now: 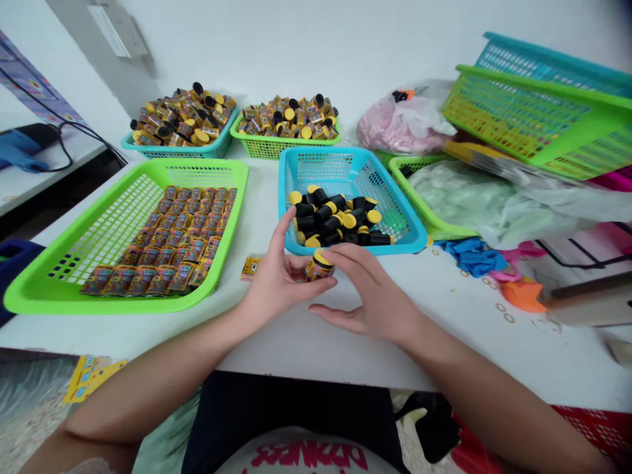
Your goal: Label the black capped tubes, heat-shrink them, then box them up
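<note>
My left hand is closed around a small canister with a yellow cap and a printed yellow label, held above the table's front part. The fingertips of my right hand touch the canister near its cap, while the thumb stands apart below it. Just beyond my hands, a blue basket contains many plain black canisters with yellow caps. A printed yellow label lies flat on the table, partly behind my left hand.
At left, a green basket holds rows of small printed packets. Two baskets of labelled canisters stand by the wall. To the right are plastic bags, stacked baskets and blue balloon-like pieces.
</note>
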### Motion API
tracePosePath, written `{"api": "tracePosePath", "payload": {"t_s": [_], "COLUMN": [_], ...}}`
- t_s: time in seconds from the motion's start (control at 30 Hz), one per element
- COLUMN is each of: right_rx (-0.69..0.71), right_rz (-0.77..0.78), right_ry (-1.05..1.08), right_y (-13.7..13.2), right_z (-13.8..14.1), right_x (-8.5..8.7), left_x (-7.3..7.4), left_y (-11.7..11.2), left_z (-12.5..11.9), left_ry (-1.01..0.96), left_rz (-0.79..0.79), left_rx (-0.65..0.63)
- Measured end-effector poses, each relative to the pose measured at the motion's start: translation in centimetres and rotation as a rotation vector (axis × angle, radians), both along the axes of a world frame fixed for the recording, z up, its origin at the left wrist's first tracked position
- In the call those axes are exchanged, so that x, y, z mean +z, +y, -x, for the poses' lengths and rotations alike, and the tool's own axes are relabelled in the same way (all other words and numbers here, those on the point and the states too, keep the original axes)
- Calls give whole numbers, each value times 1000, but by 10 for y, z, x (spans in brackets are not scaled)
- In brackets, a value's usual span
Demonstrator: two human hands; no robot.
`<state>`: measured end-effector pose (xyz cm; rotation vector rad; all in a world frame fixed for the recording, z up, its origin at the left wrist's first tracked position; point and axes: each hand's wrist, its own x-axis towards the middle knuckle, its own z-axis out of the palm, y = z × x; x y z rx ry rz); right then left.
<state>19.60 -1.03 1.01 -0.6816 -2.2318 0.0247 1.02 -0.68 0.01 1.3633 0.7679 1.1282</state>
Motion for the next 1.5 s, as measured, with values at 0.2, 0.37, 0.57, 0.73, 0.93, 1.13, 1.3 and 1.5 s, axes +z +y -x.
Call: {"api": "tracePosePath", "payload": {"t_s": [0.2,0.37,0.57,0.73,0.93,1.13,1.3,1.5], "right_rx": [-167,-206,-175,-674,-187,-385,-367,-365], "right_rz": [-319,-387,-165,423,979,946,830,750], "right_ry": [-91,-150,12,-283,-669,-143,351,579], "right_y": [-6,-8,10,69,121,106,74,51], "right_z": [18,21,6,-44,-68,-63,-54,-52], "right_x": [-10,-11,5,40,52,49,43,25], "left_x": [4,0,25,71,112,100,80,76], "left_y": [-1,-3,-13,-28,-7,25,40,11], "left_z": [-2,-5,16,78,161,190,193,150], "left_ry": [-141,-99,364,764,1138,1440,1618,1730], "left_rz": [14,-55,-249,-353,-134,90,138,-75], "left_rx": [-13,69,214,382,560,384,182,469]}}
